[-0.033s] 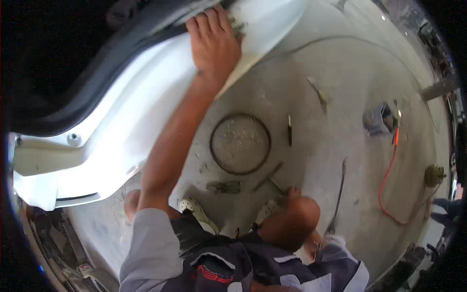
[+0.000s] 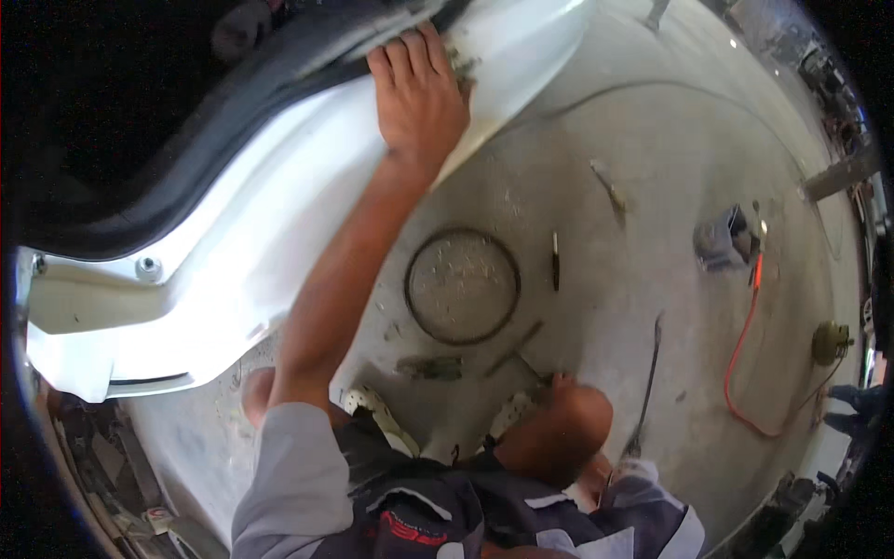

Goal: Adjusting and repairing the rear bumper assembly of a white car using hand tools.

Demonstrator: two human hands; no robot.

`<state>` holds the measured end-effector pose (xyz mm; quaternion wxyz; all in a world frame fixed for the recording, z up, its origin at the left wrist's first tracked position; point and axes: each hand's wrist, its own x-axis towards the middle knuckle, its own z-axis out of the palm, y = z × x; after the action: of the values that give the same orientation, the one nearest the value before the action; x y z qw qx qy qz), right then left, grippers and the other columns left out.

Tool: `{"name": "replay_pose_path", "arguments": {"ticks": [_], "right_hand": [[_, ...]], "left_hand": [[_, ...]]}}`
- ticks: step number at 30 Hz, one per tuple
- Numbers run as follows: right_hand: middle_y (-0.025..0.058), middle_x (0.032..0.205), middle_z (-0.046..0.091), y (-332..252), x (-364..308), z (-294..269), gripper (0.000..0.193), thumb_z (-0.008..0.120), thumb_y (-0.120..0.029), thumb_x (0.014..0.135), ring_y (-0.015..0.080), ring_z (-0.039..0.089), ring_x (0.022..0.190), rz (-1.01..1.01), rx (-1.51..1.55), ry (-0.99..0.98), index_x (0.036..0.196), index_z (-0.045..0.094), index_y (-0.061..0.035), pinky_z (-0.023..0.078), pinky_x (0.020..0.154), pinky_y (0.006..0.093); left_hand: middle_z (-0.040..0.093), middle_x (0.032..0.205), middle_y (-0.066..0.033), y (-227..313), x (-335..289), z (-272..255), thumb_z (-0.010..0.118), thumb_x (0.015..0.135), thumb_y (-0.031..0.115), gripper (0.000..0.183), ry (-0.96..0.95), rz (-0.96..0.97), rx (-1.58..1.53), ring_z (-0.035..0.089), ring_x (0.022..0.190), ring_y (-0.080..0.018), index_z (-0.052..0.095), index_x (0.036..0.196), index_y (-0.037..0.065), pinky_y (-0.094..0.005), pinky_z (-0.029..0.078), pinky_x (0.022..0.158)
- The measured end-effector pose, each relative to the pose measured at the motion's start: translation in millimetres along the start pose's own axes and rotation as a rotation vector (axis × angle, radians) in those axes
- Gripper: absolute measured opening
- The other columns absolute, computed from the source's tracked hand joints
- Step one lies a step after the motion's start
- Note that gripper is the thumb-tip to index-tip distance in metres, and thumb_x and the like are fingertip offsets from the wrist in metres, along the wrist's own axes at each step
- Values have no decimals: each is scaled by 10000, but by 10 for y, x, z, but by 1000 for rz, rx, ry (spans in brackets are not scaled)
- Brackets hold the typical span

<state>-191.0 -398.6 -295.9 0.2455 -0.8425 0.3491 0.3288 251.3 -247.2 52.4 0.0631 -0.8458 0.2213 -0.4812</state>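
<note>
My left hand lies on a white car body panel, its fingers stretched toward the black rubber seal along the edge. By its thumb is a rough brownish-grey patch on the paint. My right hand is mostly hidden behind my bent right knee. Its few visible fingers close round the handle of a T-shaped tool that looks like a body hammer, held low over the floor. Close to the tool, a dark ring lies flat on the concrete.
A dark pen-like tool and a brush-like tool lie on the floor. Further right are a grey container, an orange-red cable and a thin dark rod. Greenish pieces lie before my shoes.
The view has shifted slightly, so the scene sits a little lower. My left hand stays at the same place on the panel, and my right hand remains by the knee.
</note>
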Motion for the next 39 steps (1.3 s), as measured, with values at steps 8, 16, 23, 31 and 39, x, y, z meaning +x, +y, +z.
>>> {"name": "replay_pose_path", "arguments": {"ticks": [8,16,23,31,39], "right_hand": [[200,1208,623,168,-249,42,336,639,-256,959,433,615,1092,-4,124,45,1225,608,-54,514,965,527],[191,1071,660,315,-521,97,259,617,-221,966,417,644,983,21,200,69,1148,637,-38,507,952,508],[183,951,693,465,-794,-202,208,599,-190,972,403,669,888,11,291,143,1081,662,-25,502,941,492],[21,845,542,-903,-1366,-3255,370,505,-243,1086,131,484,744,-671,570,821,1363,568,-6,442,681,298],[-68,766,362,-2943,-1922,-4233,477,506,-272,1103,57,350,670,-1142,343,792,1556,474,-128,342,611,233]], "left_hand": [[544,1258,-190,-16,5,-71,716,861,579,919,-47,-12,-26,493,1153,-330,463,1444,-85,-510,341,1078],[533,1270,-168,-59,-15,-117,735,845,583,939,-96,-5,-4,483,1157,-307,459,1457,-73,-465,336,1074],[534,1278,-176,-57,-10,-140,761,841,526,913,-134,-11,-28,487,1169,-309,462,1458,-76,-466,341,1082],[527,1327,-190,-38,-40,-136,735,867,508,912,-133,-3,24,480,1219,-323,427,1486,-88,-477,333,1118],[526,1344,-197,37,-37,-130,735,872,487,888,-130,-35,85,486,1238,-325,438,1487,-80,-483,338,1136]]}}
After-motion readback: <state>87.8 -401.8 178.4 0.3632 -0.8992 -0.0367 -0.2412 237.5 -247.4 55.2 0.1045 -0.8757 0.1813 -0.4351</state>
